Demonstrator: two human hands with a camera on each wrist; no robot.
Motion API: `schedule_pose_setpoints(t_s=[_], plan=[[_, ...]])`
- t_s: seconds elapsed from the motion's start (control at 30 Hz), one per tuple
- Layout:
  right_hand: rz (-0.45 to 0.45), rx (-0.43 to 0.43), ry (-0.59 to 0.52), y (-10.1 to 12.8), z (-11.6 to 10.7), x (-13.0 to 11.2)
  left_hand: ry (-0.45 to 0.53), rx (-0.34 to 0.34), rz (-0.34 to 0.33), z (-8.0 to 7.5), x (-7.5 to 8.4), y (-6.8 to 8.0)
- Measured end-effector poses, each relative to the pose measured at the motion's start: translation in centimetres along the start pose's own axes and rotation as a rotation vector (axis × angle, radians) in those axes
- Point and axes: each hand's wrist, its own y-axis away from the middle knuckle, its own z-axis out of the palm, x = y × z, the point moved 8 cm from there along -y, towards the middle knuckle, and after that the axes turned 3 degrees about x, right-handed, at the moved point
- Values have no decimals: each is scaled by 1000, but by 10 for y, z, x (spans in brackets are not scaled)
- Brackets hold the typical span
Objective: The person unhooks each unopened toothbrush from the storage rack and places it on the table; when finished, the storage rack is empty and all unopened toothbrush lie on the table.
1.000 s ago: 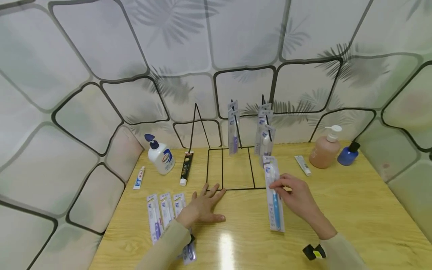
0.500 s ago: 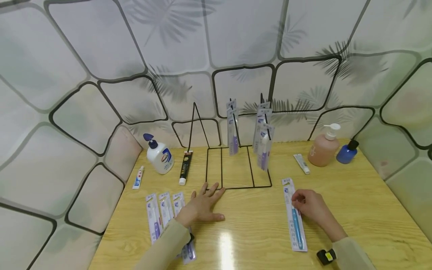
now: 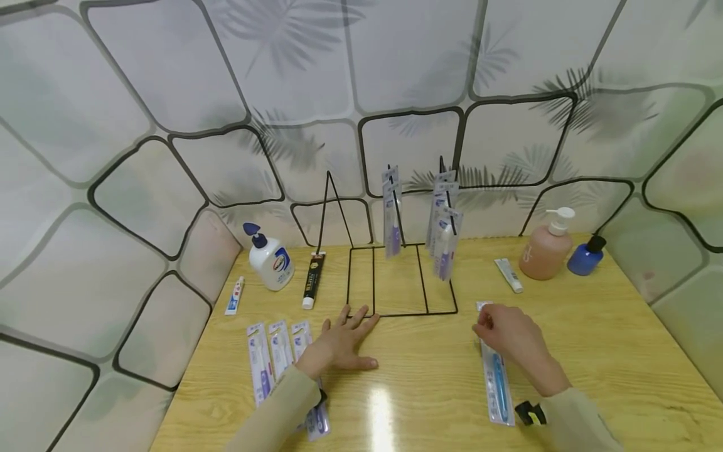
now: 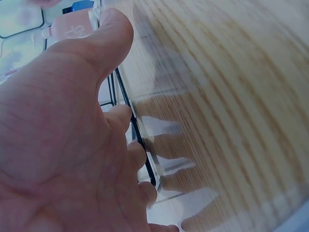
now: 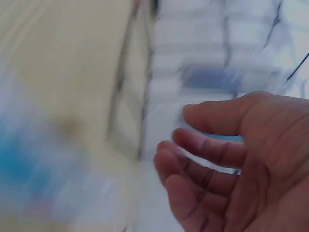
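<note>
My left hand (image 3: 341,347) lies with spread fingers at the front bar of a black wire rack (image 3: 412,315), its fingertips touching the bar. My right hand (image 3: 511,333) hovers over the upper end of a packaged blue toothbrush (image 3: 498,389) lying on the table. In the right wrist view its fingers (image 5: 207,145) are loosely curled with nothing between them, and the package is a blur at the left. Purple toothbrushes in packs hang on the rack's middle hook (image 3: 391,216) and right hook (image 3: 445,242); the left hook (image 3: 323,210) is bare.
Several packaged toothbrushes (image 3: 260,364) lie by my left forearm, partly covered by it. A black toothpaste tube (image 3: 313,280), a white pump bottle (image 3: 271,265) and a small tube (image 3: 234,296) are at left. A pink pump bottle (image 3: 545,252), blue bottle (image 3: 586,257) and white tube (image 3: 508,275) stand or lie at right.
My right hand carried the blue toothbrush pack from the rack's right side to the table at right, then let go and moved slightly up over its top. The left hand stayed put.
</note>
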Motion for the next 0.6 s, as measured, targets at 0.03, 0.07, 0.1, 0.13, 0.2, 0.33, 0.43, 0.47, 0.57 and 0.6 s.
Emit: schedule_pose_setpoints(t_s=[0.03, 0.07, 0.1, 0.13, 0.2, 0.33, 0.43, 0.47, 0.57, 0.6], plan=[[-42, 23, -27, -3, -3, -16, 0, 0, -2, 0, 0, 0], [-81, 48, -62, -7, -5, -31, -2, 0, -4, 0, 0, 0], [-116, 71, -99, -12, -6, -47, -4, 1, -6, 0, 0, 0], [-149, 92, -140, -17, -8, -62, -5, 2, -8, 0, 0, -1], [-209, 122, -235, -28, -10, -91, -6, 5, -13, 0, -1, -2], [-270, 169, -414, -56, -11, -133, -9, 8, -22, 1, -2, -3], [-267, 255, -472, -79, -16, -147, -14, 10, -14, 1, -2, -3], [-262, 291, -486, -86, -18, -149, -16, 11, -11, 1, -2, -3], [-252, 387, -517, -104, -24, -152, -26, 11, -10, 0, -1, -2], [-253, 407, -531, -109, -25, -153, -30, 11, -12, 0, -1, -2]])
